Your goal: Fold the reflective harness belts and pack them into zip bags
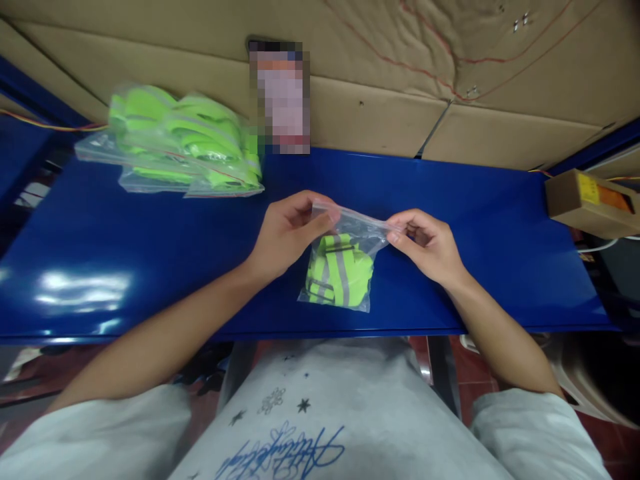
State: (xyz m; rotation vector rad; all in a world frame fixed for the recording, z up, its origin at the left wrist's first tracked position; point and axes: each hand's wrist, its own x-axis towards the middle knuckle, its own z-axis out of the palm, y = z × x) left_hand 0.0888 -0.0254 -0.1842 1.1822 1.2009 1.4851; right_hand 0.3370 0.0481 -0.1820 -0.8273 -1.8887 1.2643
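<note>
A clear zip-lock bag (365,230) hangs between my two hands over the blue table, its mouth edge stretched across the top. Inside it lies a folded neon yellow-green reflective strap (343,277) with grey stripes and dark buckles. My left hand (297,230) pinches the bag's upper left corner between thumb and fingers. At the upper right corner, my right hand (425,243) grips the plastic in the same way. Whether the zip is sealed I cannot tell.
Several filled bags of neon straps (185,143) are piled at the back left. A blurred-out upright phone-like object (280,100) leans on the cardboard wall (370,110). An open cardboard box (585,200) stands at the right end of the blue table (500,267).
</note>
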